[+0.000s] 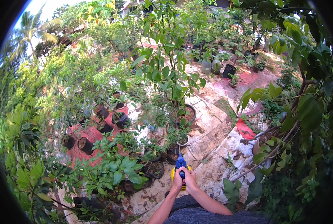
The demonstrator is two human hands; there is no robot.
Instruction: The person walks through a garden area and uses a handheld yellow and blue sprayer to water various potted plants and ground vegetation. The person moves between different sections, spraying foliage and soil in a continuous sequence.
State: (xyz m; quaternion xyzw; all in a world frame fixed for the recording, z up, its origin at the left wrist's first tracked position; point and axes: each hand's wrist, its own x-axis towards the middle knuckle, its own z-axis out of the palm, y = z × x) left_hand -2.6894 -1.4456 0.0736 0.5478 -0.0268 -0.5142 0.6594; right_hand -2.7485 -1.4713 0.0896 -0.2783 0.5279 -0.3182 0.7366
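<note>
A sprayer with a blue head [180, 161] and a rounded yellow tank [173, 174] is held in front of my body. My left hand [177, 181] and my right hand [190, 178] are both closed around its blue upper part, the fingers close together. A thin pale line runs forward from the blue tip; whether it is a nozzle or liquid I cannot tell. Just beyond the tip stand a small white-rimmed pot [184, 142] and a dark pot. Behind them a tall leafy plant [170, 74] rises from a large black pot [190, 113].
Several black grow bags [85, 145] stand on red sheeting at the left. Bushy potted plants [118, 168] crowd the near left. A leafy branch [301, 100] hangs at the right, over a red cloth [245, 129]. Clear plastic bottles [206, 67] stand farther back.
</note>
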